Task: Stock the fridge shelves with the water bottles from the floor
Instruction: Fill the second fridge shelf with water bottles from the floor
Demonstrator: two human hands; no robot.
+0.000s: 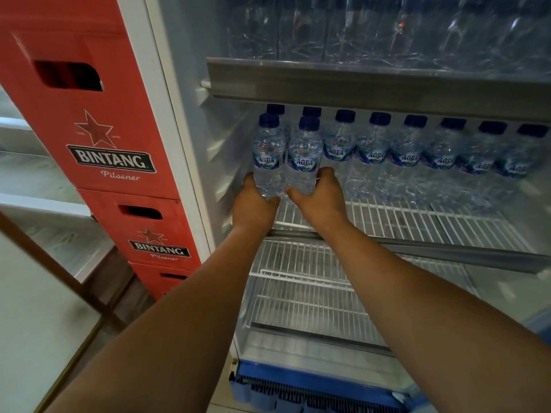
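Both arms reach into the open fridge. My left hand [253,201] grips the base of a small clear water bottle [269,150] with a blue cap and blue label. My right hand [320,195] grips a second such bottle [304,156] right beside it. Both bottles stand upright at the left end of the middle wire shelf [402,216]. A row of several like bottles [411,150] lines the back of that shelf, two of them [311,111] behind the held pair. The front of the shelf to the right is bare.
Large clear bottles [387,28] fill the shelf above, behind a metal rail [357,81]. A bare wire shelf [304,293] lies below. Red beer crates [98,123] are stacked against the fridge's left wall. A blue grille [313,391] runs along the fridge bottom.
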